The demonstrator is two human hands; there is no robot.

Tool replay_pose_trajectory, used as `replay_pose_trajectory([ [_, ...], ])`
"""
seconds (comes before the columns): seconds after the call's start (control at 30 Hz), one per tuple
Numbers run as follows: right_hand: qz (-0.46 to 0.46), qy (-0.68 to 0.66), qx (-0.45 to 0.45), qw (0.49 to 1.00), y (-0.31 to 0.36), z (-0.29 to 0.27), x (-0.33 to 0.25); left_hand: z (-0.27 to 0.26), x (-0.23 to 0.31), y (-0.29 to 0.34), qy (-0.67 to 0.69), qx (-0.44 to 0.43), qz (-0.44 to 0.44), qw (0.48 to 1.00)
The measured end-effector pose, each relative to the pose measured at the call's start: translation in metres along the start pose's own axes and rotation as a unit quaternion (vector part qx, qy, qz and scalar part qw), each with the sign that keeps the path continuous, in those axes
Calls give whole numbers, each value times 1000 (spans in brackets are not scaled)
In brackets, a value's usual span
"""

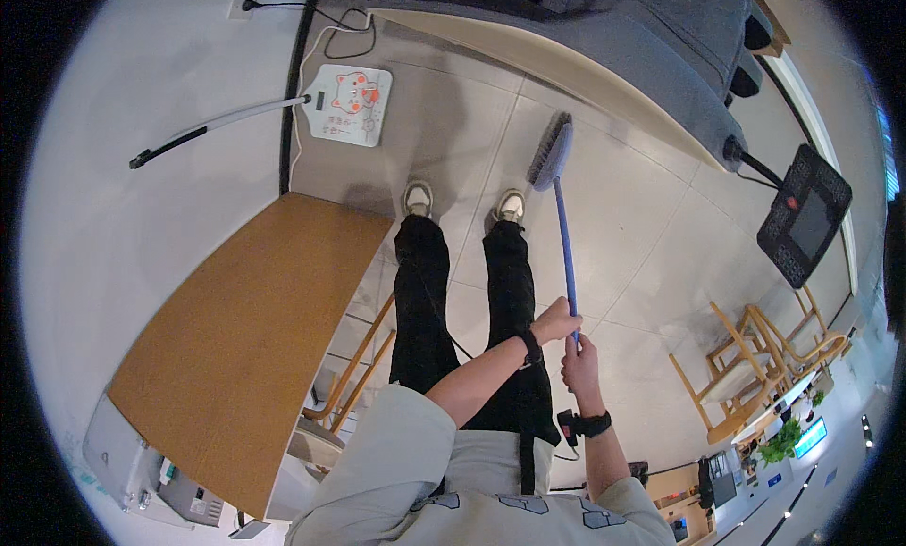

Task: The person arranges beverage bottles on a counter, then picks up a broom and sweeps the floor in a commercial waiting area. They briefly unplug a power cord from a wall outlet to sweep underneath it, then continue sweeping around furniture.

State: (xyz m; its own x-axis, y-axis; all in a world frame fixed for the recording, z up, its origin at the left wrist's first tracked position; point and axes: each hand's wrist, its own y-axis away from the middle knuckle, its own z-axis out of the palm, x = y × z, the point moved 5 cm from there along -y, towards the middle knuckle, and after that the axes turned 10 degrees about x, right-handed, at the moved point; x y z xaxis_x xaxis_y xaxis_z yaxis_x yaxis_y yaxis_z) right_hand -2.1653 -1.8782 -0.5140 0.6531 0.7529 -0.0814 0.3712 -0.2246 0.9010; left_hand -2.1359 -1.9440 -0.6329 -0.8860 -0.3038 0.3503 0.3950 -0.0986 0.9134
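I hold a blue broom [563, 227] upright in front of me, its grey-blue bristle head [551, 151] resting on the tiled floor just right of my right shoe [511, 206]. My left hand [556, 320] wraps the upper handle, reaching across my body. My right hand [581, 359] grips the handle just below and behind it, near the top end. Both wrists carry dark bands. My black trouser legs and light shoes [417, 199] stand on the tiles.
A wooden table [255, 329] stands at my left with a wooden chair [354, 376] tucked beside it. A white scale [347, 103] lies on the floor ahead. A grey sofa [623, 46] runs along the top. Wooden chairs [746, 367] and a black device [804, 227] stand right.
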Motion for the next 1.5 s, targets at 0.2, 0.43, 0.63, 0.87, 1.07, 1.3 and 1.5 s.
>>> replay_pose_trajectory([
  [0.2, -59, 30, -65, 996, 6, 63, -71, -112, 30, 13, 66, 78, 65, 993],
  [0.43, -115, 4, -165, 980, 15, 203, -204, -297, 21, -8, 119, 255, 187, 941],
  [0.63, -159, 27, -188, 969, -2, 257, -289, -394, 84, 8, 234, 238, 182, 925],
  [0.87, 5, -117, -284, 952, -32, 263, -291, -383, 76, -9, 248, 247, 180, 919],
  [1.07, -6, -125, -216, 968, -24, 242, -206, -321, 36, -5, 227, 218, 151, 937],
  [1.3, 58, -213, -172, 960, -6, 203, -110, -242, -35, -6, 61, 150, 112, 980],
  [1.5, 56, -249, -134, 958, -6, 163, -34, -174, -40, 15, -12, 63, 22, 998],
])
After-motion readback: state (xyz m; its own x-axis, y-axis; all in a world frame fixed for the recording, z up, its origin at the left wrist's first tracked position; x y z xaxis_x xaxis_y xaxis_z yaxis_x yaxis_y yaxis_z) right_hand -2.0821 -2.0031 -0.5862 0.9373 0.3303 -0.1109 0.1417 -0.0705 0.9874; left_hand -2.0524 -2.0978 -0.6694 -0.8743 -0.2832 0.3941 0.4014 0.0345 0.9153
